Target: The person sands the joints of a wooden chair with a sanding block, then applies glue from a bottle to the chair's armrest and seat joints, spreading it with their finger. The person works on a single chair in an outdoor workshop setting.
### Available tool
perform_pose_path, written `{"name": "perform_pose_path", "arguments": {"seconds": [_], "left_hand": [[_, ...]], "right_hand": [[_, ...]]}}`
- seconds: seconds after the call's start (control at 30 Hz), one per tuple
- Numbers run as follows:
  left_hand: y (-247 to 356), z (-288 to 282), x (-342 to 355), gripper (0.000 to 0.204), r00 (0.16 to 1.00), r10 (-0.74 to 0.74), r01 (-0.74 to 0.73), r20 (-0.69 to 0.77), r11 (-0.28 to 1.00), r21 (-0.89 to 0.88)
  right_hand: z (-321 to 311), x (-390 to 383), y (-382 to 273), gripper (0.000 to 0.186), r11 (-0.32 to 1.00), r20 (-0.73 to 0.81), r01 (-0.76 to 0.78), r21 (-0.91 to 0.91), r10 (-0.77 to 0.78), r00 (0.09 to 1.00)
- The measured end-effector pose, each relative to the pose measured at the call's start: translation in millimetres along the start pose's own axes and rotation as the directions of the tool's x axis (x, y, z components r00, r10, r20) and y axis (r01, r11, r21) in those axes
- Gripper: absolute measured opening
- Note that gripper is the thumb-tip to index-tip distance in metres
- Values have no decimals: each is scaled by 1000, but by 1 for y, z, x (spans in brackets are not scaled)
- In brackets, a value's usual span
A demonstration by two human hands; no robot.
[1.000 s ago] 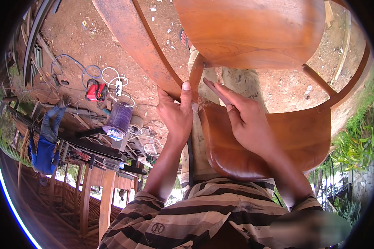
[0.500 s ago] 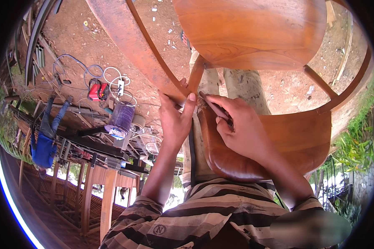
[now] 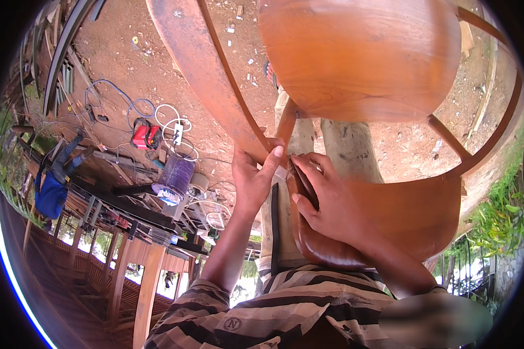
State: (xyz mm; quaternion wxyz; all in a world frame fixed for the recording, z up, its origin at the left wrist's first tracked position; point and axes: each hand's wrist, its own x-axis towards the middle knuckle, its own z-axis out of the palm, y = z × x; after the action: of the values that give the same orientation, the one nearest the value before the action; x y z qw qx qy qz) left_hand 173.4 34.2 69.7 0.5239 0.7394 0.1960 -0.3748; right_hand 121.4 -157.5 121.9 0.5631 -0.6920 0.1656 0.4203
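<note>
Your right hand (image 3: 335, 206) is now lying nearer your waist than a second ago: the dark strip (image 3: 306, 187) under its fingers is no longer reaching up beside the strut (image 3: 286, 123) but running along the left edge of the lower panel (image 3: 413, 232). That hand is grasping the dark strip between thumb and fingers; its material is not showing clearly. Your left hand (image 3: 253, 183) is gripping the near end of the left rail (image 3: 206, 70), thumb on top. The chair (image 3: 396, 209) is standing close before you, its upper panel (image 3: 361, 58) lying beyond both hands.

You appear to be rubbing the edge. For an even surface, you should be keeping the dark strip flat, following the grain with light strokes and easing off near the strut, while the left grip is steadying the wood against each push.

Farther off, to your left, a socket block (image 3: 178, 134), a red machine (image 3: 146, 136) and a purple drum (image 3: 177, 174) are resting on the ground (image 3: 134, 64); beyond, a co-worker (image 3: 52, 195) is wearing blue.
</note>
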Motion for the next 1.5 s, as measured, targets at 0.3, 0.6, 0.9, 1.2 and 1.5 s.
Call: {"name": "perform_pose_path", "arguments": {"seconds": [0.3, 0.6, 0.9, 1.2, 1.5], "left_hand": [[102, 9, 72, 55, 903, 325, -287, -280, 943, 170], [198, 2, 161, 61, 561, 827, -402, 16, 256, 879], [163, -17, 151, 63, 791, 585, -539, -178, 804, 250], [27, -1, 58, 48, 970, 228, -245, -90, 885, -396], [-8, 7, 42, 42, 950, 270, -305, -155, 906, -294]], "right_hand": [[3, -22, 5, 70, 999, 112, 37, -26, -34, 993], [10, -25, 8, 66, 986, 4, 135, -99, -135, 991], [11, -5, 25, 48, 975, -197, 97, 199, -57, 979], [-25, 50, -68, 58, 776, -369, 420, -471, -606, 705], [-2, 125, -114, 62, 572, -310, 247, -782, -701, 642]]}}
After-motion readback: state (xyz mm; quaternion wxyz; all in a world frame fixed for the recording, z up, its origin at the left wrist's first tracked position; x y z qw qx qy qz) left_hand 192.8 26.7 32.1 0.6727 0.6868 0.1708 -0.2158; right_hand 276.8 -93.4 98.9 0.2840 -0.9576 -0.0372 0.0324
